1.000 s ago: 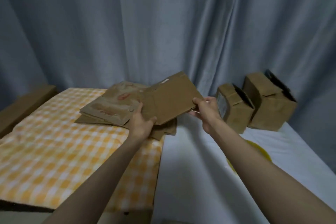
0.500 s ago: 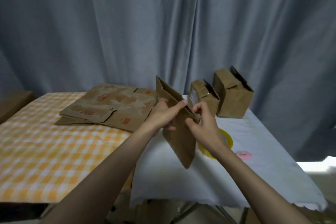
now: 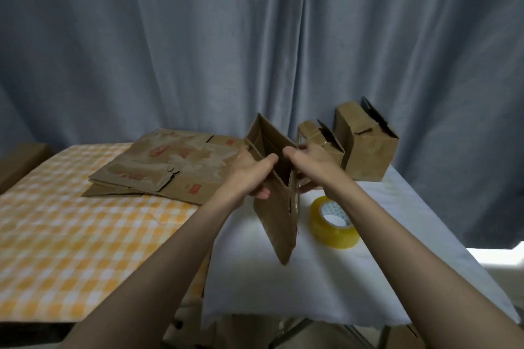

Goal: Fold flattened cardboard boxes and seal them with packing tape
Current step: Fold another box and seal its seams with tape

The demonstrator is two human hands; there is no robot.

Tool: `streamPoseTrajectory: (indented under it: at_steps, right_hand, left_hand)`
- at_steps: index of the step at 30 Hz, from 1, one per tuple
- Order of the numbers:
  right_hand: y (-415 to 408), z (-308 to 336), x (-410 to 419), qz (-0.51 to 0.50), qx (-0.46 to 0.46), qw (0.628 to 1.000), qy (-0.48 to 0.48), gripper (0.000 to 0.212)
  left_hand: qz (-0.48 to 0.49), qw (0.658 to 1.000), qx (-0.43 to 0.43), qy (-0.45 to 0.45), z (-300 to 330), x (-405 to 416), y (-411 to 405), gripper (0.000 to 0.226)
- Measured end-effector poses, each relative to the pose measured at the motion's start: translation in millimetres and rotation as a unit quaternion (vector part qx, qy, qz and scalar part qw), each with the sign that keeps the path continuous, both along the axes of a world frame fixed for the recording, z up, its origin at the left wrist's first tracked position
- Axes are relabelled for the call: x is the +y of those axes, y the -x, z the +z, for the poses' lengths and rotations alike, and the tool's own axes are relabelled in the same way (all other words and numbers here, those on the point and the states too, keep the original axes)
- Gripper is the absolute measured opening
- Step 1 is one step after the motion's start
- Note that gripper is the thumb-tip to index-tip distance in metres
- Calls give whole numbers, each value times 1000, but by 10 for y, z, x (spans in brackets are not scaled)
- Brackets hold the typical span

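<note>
Each grip pinches the box (image 3: 276, 215); tape roll (image 3: 334, 224) beside.

Two bare forearms, no sleeves, left hand (image 3: 249, 170) ringless.

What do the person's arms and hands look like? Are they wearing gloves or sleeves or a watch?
No gloves, sleeves or watch show. Both forearms are bare as far up as the picture reaches. The left hand and right hand are bare too, with no rings or bracelets that I can see. The arms look long and slim in this wide-angle view.
</note>
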State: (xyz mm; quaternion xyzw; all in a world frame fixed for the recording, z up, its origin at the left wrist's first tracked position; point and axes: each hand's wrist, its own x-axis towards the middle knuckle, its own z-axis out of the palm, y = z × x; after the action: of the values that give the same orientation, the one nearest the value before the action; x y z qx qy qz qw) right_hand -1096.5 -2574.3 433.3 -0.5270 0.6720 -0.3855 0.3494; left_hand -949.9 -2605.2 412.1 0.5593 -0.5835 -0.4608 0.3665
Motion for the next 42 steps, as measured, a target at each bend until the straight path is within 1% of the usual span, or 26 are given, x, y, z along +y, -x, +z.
streamPoseTrajectory:
  at_steps: [2, 3, 5, 7, 9, 11, 13, 15, 16, 17, 19, 21, 24, 25, 27, 30, 32, 34, 35, 37, 39, 40, 42]
  right_hand:
    - [-34, 68, -25, -25, 48, 999, 11, 39]
    - [-29, 82, -20, -34, 56, 998, 7, 33]
    - [27, 73, 17, -45, 18, 999, -18, 24]
    - [118, 83, 83, -62, -28, 997, -22, 16]
    - [236, 88, 112, -92, -28, 995, 1, 21]
    - [344, 73, 111, -116, -15, 993, 24, 28]
    - [412, 54, 97, -124, -2, 991, 40, 29]
    - [432, 36, 88, -124, 11, 991, 43, 30]
    - [434, 16, 75, -123, 13, 991, 42, 31]
    - [433, -12, 63, -125, 14, 991, 38, 32]
    - [426, -89, 23, -141, -7, 989, 33, 31]
    - [408, -148, -16, -157, -45, 986, 43, 25]
    - [358, -162, 19, -150, -81, 982, 82, 19]
    - [355, -170, 56, -140, -94, 982, 89, 18]
    - [367, -204, 168, -111, -117, 983, 83, 23]
    - [441, -353, 292, -69, -193, 977, 51, 28]
    - [471, -469, 358, -53, -219, 974, 30, 39]
    - [473, -546, 395, -56, -204, 977, 22, 56]
    - [459, -556, 401, -64, -192, 979, 32, 59]
    - [411, -531, 383, -71, -165, 981, 69, 52]
    - [356, -498, 330, -66, -137, 985, 84, 40]
    - [328, -499, 305, -63, -119, 988, 80, 38]
    - [298, -573, 247, -63, -97, 991, 73, 43]
  left_hand:
    - [27, 1000, -1, 15, 33, -44, 21, 49]
    - [40, 999, 3, 18, 61, -55, 13, 49]
    - [55, 998, 18, 8, 97, -97, -35, 50]
    - [66, 998, 14, -9, 131, -127, -106, 50]
    - [79, 997, -7, -11, 168, -106, -186, 56]
    - [84, 996, -39, 13, 210, -14, -235, 65]
    - [98, 986, -120, 61, 208, 108, -287, 81]
    - [116, 965, -207, 110, 176, 251, -366, 98]
    - [113, 959, -228, 125, 143, 297, -413, 104]
    - [106, 960, -229, 119, 97, 308, -460, 107]
    - [87, 976, -184, 78, 47, 330, -530, 103]
    - [71, 981, -167, 66, 34, 361, -556, 91]
    - [69, 978, -165, 110, 28, 334, -600, 62]
    - [70, 978, -155, 120, 2, 284, -637, 58]
    - [52, 982, -124, 130, -43, 207, -711, 52]
    - [5, 991, -26, 128, -144, 128, -805, 30]
    - [-10, 992, 16, 128, -214, 109, -836, 21]
    - [-8, 991, 40, 127, -258, 109, -835, 20]
    - [-5, 991, 43, 127, -272, 111, -831, 20]
    - [-13, 991, 53, 124, -311, 138, -833, 21]
    - [-34, 990, 71, 117, -358, 196, -868, 28]
    - [-43, 990, 74, 113, -387, 195, -892, 34]
    - [-58, 990, 59, 111, -445, 162, -932, 39]
